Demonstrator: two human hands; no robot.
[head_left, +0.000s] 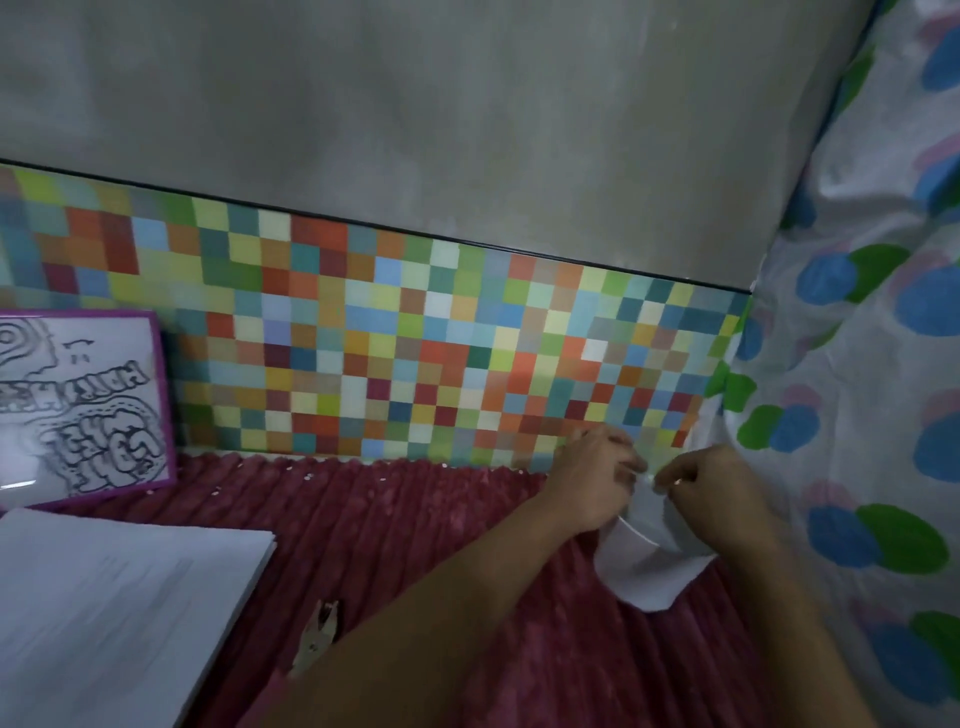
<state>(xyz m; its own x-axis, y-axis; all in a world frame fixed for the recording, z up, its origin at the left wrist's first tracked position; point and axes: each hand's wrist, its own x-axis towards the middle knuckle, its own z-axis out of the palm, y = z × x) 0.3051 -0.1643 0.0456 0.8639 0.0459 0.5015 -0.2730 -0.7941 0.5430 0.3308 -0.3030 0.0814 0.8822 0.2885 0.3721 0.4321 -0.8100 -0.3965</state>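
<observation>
A curled white sheet of paper (649, 569) hangs over the dark red ribbed blanket (415, 530) at the right. My left hand (592, 480) pinches its upper edge from the left. My right hand (711, 499) pinches the same edge from the right, fingertips almost touching the left hand's. Both hands are close to the base of the multicoloured checkered wall strip (415, 338). Part of the sheet is hidden behind my hands.
A thick stack of white paper (114, 608) lies at the lower left. A purple-framed black-and-white drawing (78, 405) leans on the wall. A small metal tool (317, 639) lies on the blanket. A patterned cloth (857, 364) hangs along the right.
</observation>
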